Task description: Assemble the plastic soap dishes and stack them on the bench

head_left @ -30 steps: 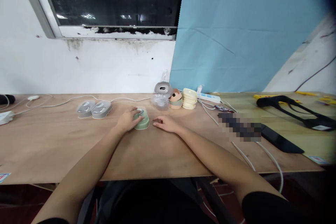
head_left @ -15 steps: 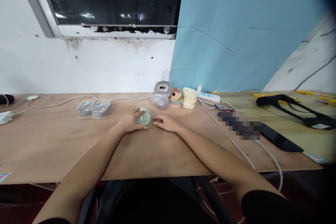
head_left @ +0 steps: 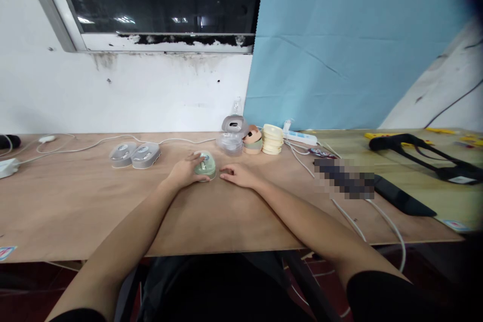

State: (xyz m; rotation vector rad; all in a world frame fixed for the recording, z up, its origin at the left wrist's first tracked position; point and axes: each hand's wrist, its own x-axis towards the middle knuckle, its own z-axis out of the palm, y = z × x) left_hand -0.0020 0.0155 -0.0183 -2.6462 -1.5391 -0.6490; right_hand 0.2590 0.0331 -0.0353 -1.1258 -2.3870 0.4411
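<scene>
On the brown tabletop, my left hand [head_left: 183,171] has its thumb and fingers around the left side of a small green rounded case [head_left: 206,166] with a clear cover and a label on top. The case sits on the table. Just right of it, apart from the case, my right hand [head_left: 238,175] rests on the surface with loosely curled fingers, the thumb and forefinger apart and nothing between them. Two similar grey cases [head_left: 146,156] with clear covers stand side by side to the left.
Behind my hands are clear plastic covers [head_left: 230,145] with a grey piece [head_left: 234,124] on top, orange and green parts [head_left: 252,141], and stacked cream-coloured parts [head_left: 272,140]. A white power strip [head_left: 301,137] and cables lie beyond. A black strapped object [head_left: 422,156] is at right.
The view has tilted very slightly. Both hands and the green case stay in nearly the same place.
</scene>
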